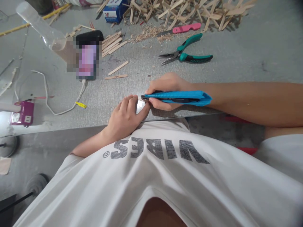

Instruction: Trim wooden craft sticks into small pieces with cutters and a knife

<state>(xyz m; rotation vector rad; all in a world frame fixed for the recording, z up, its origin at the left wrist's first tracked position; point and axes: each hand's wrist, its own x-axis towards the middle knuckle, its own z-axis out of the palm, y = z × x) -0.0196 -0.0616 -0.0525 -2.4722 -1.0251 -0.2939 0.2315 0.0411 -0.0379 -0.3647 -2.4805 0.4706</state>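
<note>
My right hand (pixel 167 91) is wrapped round a blue utility knife (pixel 182 97), its black tip pointing left toward my other hand. My left hand (pixel 126 113) presses down at the near edge of the table, fingers together and thumb apart. A bright, shiny patch (pixel 140 107) shows between its thumb and forefinger. A thin piece at the fingertips, by the knife's tip, is mostly hidden, and I cannot make out what it is. Beyond my hands lie two loose wooden craft sticks, one pale (pixel 118 67) and one browner (pixel 115 77).
Green-handled pliers (pixel 182 53) lie open beyond my right hand. Farther back are a pink-handled blade (pixel 187 28), wood shavings (pixel 149 33), star-shaped stick assemblies (pixel 170 11) and a blue box (pixel 115 12). To the left are stacked sticks (pixel 112 42), a phone (pixel 87 58) on a white cable and a plastic bottle (pixel 44 28).
</note>
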